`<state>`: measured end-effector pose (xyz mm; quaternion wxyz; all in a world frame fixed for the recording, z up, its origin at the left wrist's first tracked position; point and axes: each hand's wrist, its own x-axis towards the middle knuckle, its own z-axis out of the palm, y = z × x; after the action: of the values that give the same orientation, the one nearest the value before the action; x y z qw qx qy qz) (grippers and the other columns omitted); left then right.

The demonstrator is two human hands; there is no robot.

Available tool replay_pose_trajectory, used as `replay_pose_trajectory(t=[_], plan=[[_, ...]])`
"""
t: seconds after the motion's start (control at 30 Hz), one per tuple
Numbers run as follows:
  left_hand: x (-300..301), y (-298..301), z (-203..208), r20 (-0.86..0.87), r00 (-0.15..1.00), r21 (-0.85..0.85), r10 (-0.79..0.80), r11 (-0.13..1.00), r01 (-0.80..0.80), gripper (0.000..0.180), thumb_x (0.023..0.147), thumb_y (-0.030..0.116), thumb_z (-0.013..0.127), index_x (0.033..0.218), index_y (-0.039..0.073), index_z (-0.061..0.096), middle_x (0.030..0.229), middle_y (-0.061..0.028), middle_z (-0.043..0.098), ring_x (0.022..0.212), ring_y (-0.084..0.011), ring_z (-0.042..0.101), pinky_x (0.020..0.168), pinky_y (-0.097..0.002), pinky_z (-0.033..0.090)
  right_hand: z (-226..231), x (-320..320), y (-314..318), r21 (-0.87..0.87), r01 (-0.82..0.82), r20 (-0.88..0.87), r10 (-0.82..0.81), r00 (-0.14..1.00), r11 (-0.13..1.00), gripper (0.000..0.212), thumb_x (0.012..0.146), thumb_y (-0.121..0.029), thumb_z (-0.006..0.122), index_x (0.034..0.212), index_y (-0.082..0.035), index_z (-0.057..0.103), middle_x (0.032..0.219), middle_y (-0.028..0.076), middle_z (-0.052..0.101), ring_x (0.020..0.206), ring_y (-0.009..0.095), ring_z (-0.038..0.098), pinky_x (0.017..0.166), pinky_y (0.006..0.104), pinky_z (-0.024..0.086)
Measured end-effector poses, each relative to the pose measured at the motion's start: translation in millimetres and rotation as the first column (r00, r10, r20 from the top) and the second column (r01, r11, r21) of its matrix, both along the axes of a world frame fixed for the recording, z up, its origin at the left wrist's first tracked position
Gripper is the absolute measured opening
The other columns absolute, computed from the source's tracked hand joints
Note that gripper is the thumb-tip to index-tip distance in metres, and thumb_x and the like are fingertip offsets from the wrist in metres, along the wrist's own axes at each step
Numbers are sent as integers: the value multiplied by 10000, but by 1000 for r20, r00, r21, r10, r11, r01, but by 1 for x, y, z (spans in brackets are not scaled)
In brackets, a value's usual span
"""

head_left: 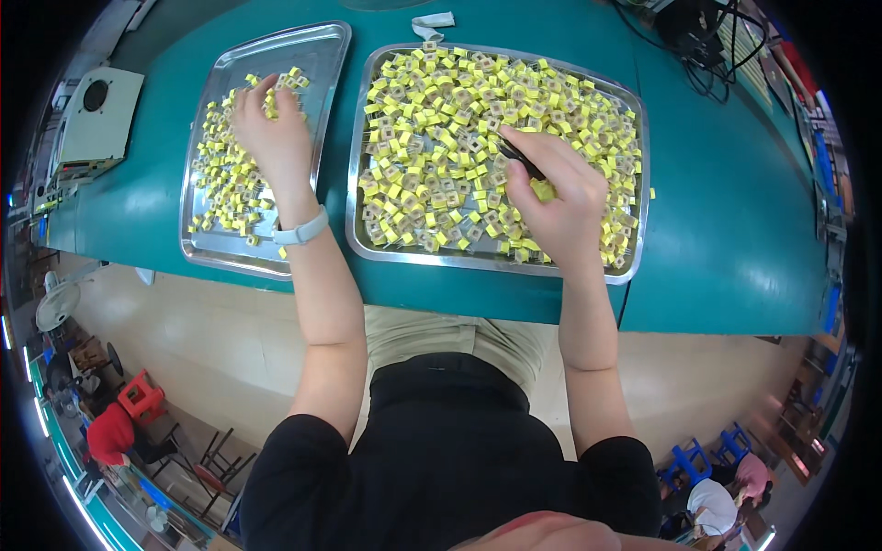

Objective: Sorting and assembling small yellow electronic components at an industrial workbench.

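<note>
My left hand [274, 133] is over the left metal tray [323, 55], thumb and fingers apart, close above a loose pile of small yellow components [225, 174]. It wears a pale wristband [301, 228]. My right hand [560, 188] grips slim black tweezers [522, 158] over the right metal tray [501, 263]. Their tip points up and left into a dense layer of small yellow components [423, 179] with clear-looking centres and thin wire legs. Whether the tip holds a component is too small to tell.
Both trays lie on a green table [726, 239]. A crumpled white scrap [432, 25] lies behind the right tray. A pale box-shaped device [99, 119] stands at the far left. Dark cables [712, 55] tangle at the far right. One stray component [652, 194] sits beside the right tray.
</note>
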<state>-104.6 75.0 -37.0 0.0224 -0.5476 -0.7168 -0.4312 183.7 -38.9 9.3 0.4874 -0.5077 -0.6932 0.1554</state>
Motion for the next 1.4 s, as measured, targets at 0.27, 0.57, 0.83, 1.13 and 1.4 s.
replay_pose_trajectory(t=[0.27,0.57,0.83,1.13,1.4], plan=[[66,-44,30,287,680,-439,-675,538,719,388,784,186,775,1143,75,677,1209,-119,603,1111,-293,578,925,-387,486,-2,0,1,-6,11,16,-11,1000,1000,323,761,48,684,1071,-27,735,954,141,726,837,237,712,737,305,566],[90,-63,36,-120,634,-416,-764,619,666,356,733,76,766,1075,78,664,1044,-101,630,1013,-322,595,854,-420,505,0,0,1,-52,46,17,-45,999,998,339,761,44,690,1086,-40,733,962,133,726,857,236,709,748,301,560],[95,-66,34,159,566,-421,-809,463,780,396,747,25,732,1123,80,620,956,-114,659,886,-300,650,784,-405,522,-3,1,3,27,36,72,-38,997,999,367,759,50,690,1112,-45,720,984,108,709,717,183,703,628,274,594],[101,-65,32,185,555,-409,-811,450,794,390,772,51,738,1137,83,607,899,-97,666,876,-283,646,771,-394,518,1,-2,1,-28,42,11,-42,999,999,343,761,42,686,1093,-37,729,986,137,720,861,226,704,757,297,560],[104,-65,35,343,449,-283,-825,365,887,374,807,68,706,1171,79,620,877,-104,645,858,-265,626,771,-378,517,-2,2,3,40,26,59,-29,998,999,378,754,53,699,1121,-39,714,983,106,705,746,192,710,648,280,598]])
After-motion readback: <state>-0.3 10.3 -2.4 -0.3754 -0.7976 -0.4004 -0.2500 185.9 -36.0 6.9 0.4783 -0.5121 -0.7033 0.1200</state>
